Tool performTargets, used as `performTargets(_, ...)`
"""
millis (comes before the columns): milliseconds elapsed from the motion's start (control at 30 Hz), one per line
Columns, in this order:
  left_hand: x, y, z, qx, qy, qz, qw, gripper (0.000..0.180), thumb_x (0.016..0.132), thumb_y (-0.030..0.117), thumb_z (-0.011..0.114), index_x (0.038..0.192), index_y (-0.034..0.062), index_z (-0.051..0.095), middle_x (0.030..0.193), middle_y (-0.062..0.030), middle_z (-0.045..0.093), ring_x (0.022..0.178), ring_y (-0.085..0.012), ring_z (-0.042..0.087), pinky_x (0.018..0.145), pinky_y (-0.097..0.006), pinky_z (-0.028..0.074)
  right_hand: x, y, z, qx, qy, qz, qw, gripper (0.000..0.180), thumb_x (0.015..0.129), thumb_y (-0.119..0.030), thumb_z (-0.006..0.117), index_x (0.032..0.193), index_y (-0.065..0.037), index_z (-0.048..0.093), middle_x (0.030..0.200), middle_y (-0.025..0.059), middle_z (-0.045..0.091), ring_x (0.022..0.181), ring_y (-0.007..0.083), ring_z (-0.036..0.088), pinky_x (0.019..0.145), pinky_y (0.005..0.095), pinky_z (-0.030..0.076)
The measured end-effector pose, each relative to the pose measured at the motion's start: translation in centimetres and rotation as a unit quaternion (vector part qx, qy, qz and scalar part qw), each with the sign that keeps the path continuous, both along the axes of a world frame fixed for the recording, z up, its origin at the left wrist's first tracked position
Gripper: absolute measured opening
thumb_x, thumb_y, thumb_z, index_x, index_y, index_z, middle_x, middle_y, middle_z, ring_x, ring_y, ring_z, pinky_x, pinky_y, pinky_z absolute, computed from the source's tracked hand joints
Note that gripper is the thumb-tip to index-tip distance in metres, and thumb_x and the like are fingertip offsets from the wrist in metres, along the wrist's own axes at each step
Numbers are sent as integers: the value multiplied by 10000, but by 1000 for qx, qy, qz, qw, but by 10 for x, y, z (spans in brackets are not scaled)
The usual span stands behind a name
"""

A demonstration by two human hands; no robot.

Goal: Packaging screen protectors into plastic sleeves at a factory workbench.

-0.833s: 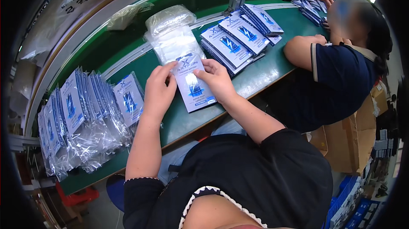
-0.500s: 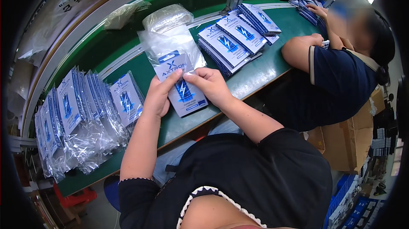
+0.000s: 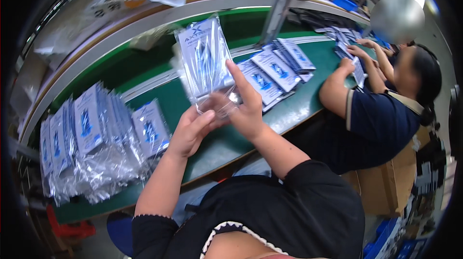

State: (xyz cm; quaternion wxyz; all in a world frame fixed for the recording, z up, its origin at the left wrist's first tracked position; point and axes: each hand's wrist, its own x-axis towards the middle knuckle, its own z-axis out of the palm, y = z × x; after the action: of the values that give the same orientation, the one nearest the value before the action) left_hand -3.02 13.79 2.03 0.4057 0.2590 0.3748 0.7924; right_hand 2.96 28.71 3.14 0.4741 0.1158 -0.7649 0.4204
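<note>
Lifted since the earlier frame, the box (image 3: 202,54), now inside a clear bag (image 3: 209,79), is above the table (image 3: 222,145). Right hand (image 3: 247,107) grips the bag's lower right; left hand (image 3: 192,132) half-curls at its loose end, pinch unclear.

A green desk (image 3: 301,107) with a glossy top and a thin brown front edge ran slantwise from lower left to upper right. On its left end stood a tight row of clear-bagged battery boxes (image 3: 89,129), their crinkled bag ends bunched toward the front edge. One more bagged box (image 3: 150,126) leaned at the row's right end, printed face up. Right of centre lay overlapping stacks of unbagged white-and-blue boxes (image 3: 277,70); farther along, similar boxes (image 3: 341,37) spread in a loose heap.
</note>
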Motion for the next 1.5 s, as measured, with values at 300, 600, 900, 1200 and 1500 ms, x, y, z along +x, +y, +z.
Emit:
performTargets(300,-14,1,-19,81,-149,-182,968,610,971,453,426,1293,-65,443,1193,-191,572,1114,-292,572,934,-440,482,23,-16,23,65,-11,91,994,309,769,105,489,1023,4,634,725,104,557,652,232,555,623,316,458)
performTargets(600,-25,1,-40,-46,-143,35,988,526,690,-87,534,1213,-38,533,1051,-133,629,852,-194,633,733,-272,512,33,3,16,36,-75,-48,995,170,795,12,662,964,-2,667,905,103,673,720,210,627,671,290,487)
performTargets(900,28,-59,52,-58,244,327,911,498,715,-126,483,1196,-12,544,1105,-74,576,1007,-137,554,832,-260,455,21,124,-27,283,-253,-324,867,451,867,-241,622,1214,44,573,1284,200,548,1201,352,496,1034,412,362)
performTargets(1200,1,-142,89,-333,568,568,494,355,805,40,588,1160,24,584,1179,-175,544,1101,-340,541,966,-412,415,15,122,-29,274,-249,-310,875,406,880,-233,610,1186,34,604,1269,185,560,1173,356,507,1013,418,374)
performTargets(1500,-29,-140,70,-502,582,562,305,442,888,256,591,1246,1,539,1359,-241,432,1368,-432,267,1129,-510,202,23,125,0,278,-366,-303,835,459,859,-318,637,1250,-81,605,1336,312,455,1234,438,444,1041,449,356)
